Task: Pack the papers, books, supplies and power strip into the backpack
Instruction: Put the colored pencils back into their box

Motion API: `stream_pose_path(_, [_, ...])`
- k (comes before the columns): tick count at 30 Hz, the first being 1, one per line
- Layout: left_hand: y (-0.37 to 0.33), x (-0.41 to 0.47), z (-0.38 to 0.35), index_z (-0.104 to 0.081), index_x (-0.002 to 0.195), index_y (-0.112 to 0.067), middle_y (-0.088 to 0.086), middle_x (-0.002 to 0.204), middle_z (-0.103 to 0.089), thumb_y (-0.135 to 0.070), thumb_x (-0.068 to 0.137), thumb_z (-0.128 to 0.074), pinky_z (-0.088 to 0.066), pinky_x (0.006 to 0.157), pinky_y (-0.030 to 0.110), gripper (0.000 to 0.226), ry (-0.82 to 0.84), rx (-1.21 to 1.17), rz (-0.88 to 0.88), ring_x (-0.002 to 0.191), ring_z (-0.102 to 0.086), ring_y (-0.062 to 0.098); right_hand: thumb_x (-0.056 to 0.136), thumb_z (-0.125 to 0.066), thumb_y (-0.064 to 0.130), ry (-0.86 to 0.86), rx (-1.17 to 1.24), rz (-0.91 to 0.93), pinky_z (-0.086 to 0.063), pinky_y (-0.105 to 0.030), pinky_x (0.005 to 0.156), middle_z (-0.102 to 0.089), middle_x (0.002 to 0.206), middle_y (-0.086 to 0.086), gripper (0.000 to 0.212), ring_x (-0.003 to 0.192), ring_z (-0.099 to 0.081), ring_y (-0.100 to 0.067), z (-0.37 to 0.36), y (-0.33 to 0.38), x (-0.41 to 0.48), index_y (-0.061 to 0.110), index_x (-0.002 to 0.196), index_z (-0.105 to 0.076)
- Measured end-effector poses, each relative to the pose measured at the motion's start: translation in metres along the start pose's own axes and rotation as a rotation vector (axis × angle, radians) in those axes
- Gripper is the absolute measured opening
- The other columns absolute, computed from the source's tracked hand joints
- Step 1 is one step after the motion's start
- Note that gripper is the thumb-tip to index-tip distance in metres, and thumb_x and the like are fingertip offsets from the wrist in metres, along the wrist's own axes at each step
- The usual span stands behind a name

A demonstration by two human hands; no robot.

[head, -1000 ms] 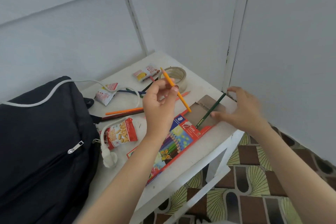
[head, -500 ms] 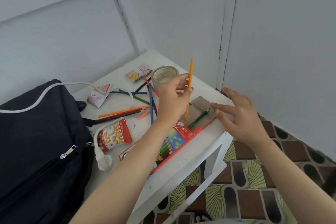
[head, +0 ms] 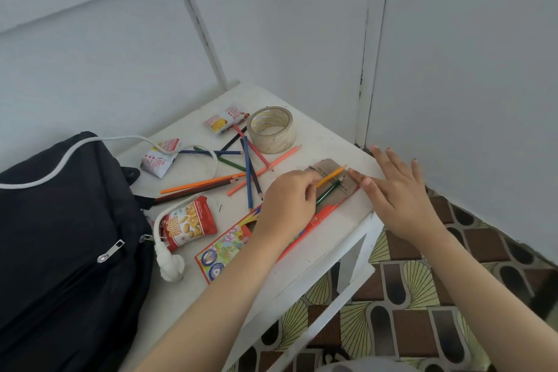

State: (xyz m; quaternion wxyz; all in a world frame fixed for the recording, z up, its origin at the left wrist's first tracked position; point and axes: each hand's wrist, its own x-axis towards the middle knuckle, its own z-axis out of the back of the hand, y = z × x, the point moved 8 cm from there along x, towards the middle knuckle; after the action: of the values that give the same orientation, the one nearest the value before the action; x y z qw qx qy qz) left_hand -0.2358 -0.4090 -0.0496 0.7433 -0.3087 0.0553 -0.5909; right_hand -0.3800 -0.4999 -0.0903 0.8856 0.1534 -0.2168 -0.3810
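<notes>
Left hand (head: 288, 201) pinches yellow pencil (head: 331, 176). Right hand (head: 398, 199) flat, fingers straight, thumb at box flap (head: 324, 165). Slide pencil in parallel beside green pencil (head: 327, 192), flap held down.

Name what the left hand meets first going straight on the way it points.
Likely the right hand, resting at the far edge of the box flap; depth is unclear.

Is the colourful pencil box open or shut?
Open: the colourful cardboard pencil box has its brown flap folded out flat, a green pencil lying on it.
</notes>
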Motion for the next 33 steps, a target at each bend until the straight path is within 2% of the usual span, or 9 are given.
stream_pose_path(2, [-0.006, -0.014, 0.007, -0.072, 0.089, -0.013, 0.001, 0.075, -0.069, -0.011, 0.082, -0.061, -0.052, 0.067, 0.035, 0.013, -0.061, 0.118, -0.063, 0.07, -0.061, 0.018, 0.092, -0.006, 0.057, -0.003, -0.004, -0.004, 0.006, -0.046, 0.114, -0.022, 0.156, -0.004, 0.062, 0.145, -0.012, -0.024, 0.0, 0.001, 0.0, 0.04, 0.128, -0.053])
stream_pose_path(5, [-0.006, -0.029, 0.011, -0.071, 0.078, -0.018, -0.006, 0.064, -0.065, -0.023, 0.08, -0.06, -0.045, 0.075, 0.035, 0.012, -0.143, 0.257, -0.078, 0.066, -0.058, 0.016, 0.092, -0.006, 0.056, -0.002, -0.028, 0.015, 0.005, -0.047, 0.114, -0.018, 0.157, -0.005, 0.064, 0.145, -0.01, -0.025, 0.0, 0.007, -0.001, 0.035, 0.131, -0.053])
stream_pose_path(12, [-0.001, -0.044, 0.004, -0.068, 0.103, -0.019, -0.002, 0.105, -0.065, -0.047, 0.081, -0.052, -0.041, 0.096, 0.044, 0.039, -0.114, 0.295, -0.062, 0.104, -0.053, 0.018, 0.095, -0.007, 0.054, 0.035, -0.087, 0.091, 0.006, -0.051, 0.114, -0.009, 0.158, -0.007, 0.056, 0.146, -0.002, -0.027, -0.011, 0.027, -0.01, 0.04, 0.137, -0.042])
stream_pose_path(16, [0.006, -0.045, 0.0, -0.07, 0.096, -0.02, -0.001, 0.111, -0.063, -0.05, 0.08, -0.051, -0.04, 0.097, 0.049, 0.039, -0.084, 0.288, -0.031, 0.107, -0.052, 0.019, 0.096, -0.011, 0.054, 0.021, -0.079, 0.14, 0.008, -0.048, 0.114, -0.009, 0.158, -0.005, 0.055, 0.146, -0.002, -0.027, -0.01, 0.036, -0.009, 0.042, 0.126, -0.055])
stream_pose_path(19, [0.006, -0.046, 0.004, -0.071, 0.085, -0.022, -0.002, 0.107, -0.064, -0.048, 0.078, -0.054, -0.039, 0.097, 0.044, 0.032, -0.119, 0.254, -0.024, 0.104, -0.053, 0.017, 0.094, -0.013, 0.057, -0.007, 0.017, 0.163, 0.008, -0.042, 0.115, -0.006, 0.156, 0.002, 0.066, 0.145, -0.003, -0.023, -0.002, 0.045, -0.001, 0.033, 0.101, -0.073])
stream_pose_path(23, [0.016, -0.045, 0.018, -0.07, 0.086, -0.02, -0.003, 0.101, -0.064, -0.038, 0.082, -0.051, -0.038, 0.088, 0.033, 0.027, -0.192, 0.119, 0.027, 0.097, -0.055, 0.017, 0.09, -0.037, 0.048, -0.047, 0.23, 0.108, -0.011, -0.036, 0.113, -0.029, 0.152, -0.007, 0.051, 0.141, -0.02, -0.025, 0.008, 0.057, 0.024, 0.017, 0.084, -0.076])
stream_pose_path(26, [0.035, -0.04, 0.039, -0.07, 0.093, -0.017, -0.002, 0.096, -0.066, -0.021, 0.083, -0.052, -0.042, 0.081, 0.033, 0.021, -0.241, 0.115, 0.074, 0.092, -0.057, 0.019, 0.086, -0.053, 0.032, -0.113, 0.323, 0.095, -0.032, -0.028, 0.093, -0.061, 0.117, -0.006, 0.025, 0.114, -0.049, -0.027, 0.014, 0.068, 0.052, 0.023, 0.093, -0.075])
stream_pose_path(29, [0.055, -0.032, 0.056, -0.068, 0.097, -0.017, 0.001, 0.093, -0.066, -0.018, 0.086, -0.054, -0.044, 0.078, 0.035, 0.018, -0.213, 0.192, 0.163, 0.091, -0.056, 0.021, 0.088, -0.056, 0.025, -0.03, 0.106, 0.129, -0.035, -0.029, 0.079, -0.062, 0.095, -0.007, 0.023, 0.096, -0.054, -0.027, 0.003, 0.085, 0.087, 0.025, 0.104, -0.072])
stream_pose_path(33, [0.075, -0.024, 0.066, -0.064, 0.093, -0.02, -0.004, 0.087, -0.063, -0.024, 0.09, -0.051, -0.035, 0.062, 0.027, 0.014, -0.14, 0.233, 0.339, 0.08, -0.054, 0.013, 0.089, -0.049, 0.021, 0.185, -0.199, 0.158, -0.037, -0.03, 0.077, -0.062, 0.11, -0.006, 0.034, 0.105, -0.053, -0.027, -0.027, 0.102, 0.116, 0.032, 0.117, -0.065])
